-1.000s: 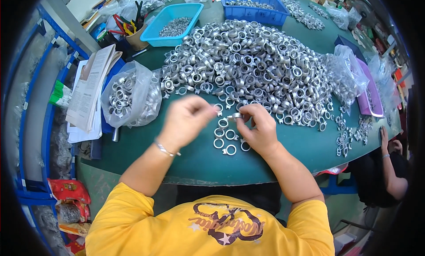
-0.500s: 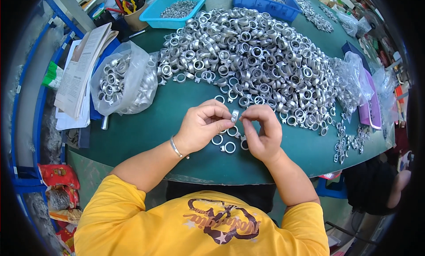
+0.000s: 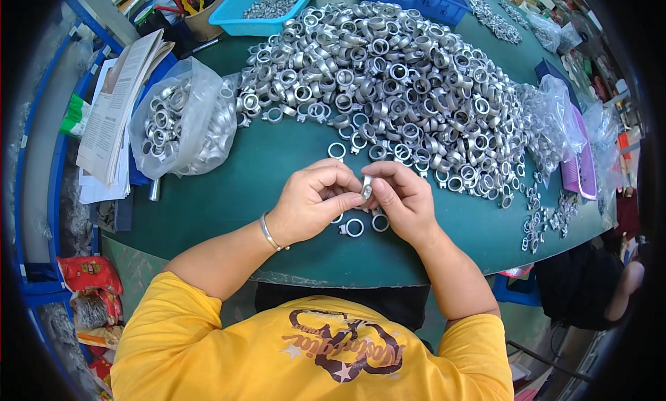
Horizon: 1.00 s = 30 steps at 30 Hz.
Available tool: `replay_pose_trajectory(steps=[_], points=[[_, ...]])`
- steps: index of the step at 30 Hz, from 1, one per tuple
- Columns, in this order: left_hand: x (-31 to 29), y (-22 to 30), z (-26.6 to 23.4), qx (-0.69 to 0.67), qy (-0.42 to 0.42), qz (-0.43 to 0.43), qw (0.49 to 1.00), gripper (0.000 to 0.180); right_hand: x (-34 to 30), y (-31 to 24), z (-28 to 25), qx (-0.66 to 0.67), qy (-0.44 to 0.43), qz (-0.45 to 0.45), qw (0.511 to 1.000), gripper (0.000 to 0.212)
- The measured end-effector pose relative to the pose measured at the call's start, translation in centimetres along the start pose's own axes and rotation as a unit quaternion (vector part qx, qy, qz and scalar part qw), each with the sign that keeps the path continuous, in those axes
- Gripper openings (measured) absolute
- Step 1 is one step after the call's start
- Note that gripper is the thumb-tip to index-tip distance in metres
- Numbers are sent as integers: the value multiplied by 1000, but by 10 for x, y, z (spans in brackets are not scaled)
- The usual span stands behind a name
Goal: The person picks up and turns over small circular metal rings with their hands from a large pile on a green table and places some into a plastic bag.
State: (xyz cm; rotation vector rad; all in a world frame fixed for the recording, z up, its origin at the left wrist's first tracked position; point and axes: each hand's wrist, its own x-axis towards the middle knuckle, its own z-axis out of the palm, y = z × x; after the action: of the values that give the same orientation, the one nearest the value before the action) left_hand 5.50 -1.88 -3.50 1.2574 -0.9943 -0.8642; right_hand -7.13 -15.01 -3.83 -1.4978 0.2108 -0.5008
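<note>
Between my two hands, above the green table (image 3: pixel 201 241), is a small silver metal ring clamp (image 3: pixel 366 186), seen edge-on. The thumb and fingers of my left hand (image 3: pixel 312 196) pinch it from the left. From the right, the thumb and forefinger of my right hand (image 3: pixel 402 198) close on the same clamp. Several loose ring clamps lie on the table just under and in front of the hands, among them one bare ring (image 3: pixel 354 227). My fingers partly hide the clamp and some of those rings.
Beyond my hands rises a large heap of ring clamps (image 3: pixel 388 82). At left stand a clear plastic bag of clamps (image 3: pixel 184 123) and papers (image 3: pixel 118 109). Behind are a light blue tray (image 3: pixel 253 28) and a dark blue tray (image 3: pixel 416 9); at right, a purple basket (image 3: pixel 581 165).
My right hand has moved left to the ring clamp, and its thumb and forefinger now close on it. The whole view has shifted slightly.
</note>
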Motion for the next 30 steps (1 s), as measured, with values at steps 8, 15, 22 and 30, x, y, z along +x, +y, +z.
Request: replay_pose_trajectory(steps=[8,15,22,30], points=[[2,9,0,-364,-2,-220,905,26,10,-16,3,-276,-39,-317,907,21],[4,4,0,-267,71,-141,951,10,24,6,-14,-579,121,-158,791,22],[3,2,1,-114,86,-107,984,13,23,4,-7,-595,113,-184,775,27],[3,4,-2,-163,76,-145,973,16,12,1,1,-263,32,-190,945,29]])
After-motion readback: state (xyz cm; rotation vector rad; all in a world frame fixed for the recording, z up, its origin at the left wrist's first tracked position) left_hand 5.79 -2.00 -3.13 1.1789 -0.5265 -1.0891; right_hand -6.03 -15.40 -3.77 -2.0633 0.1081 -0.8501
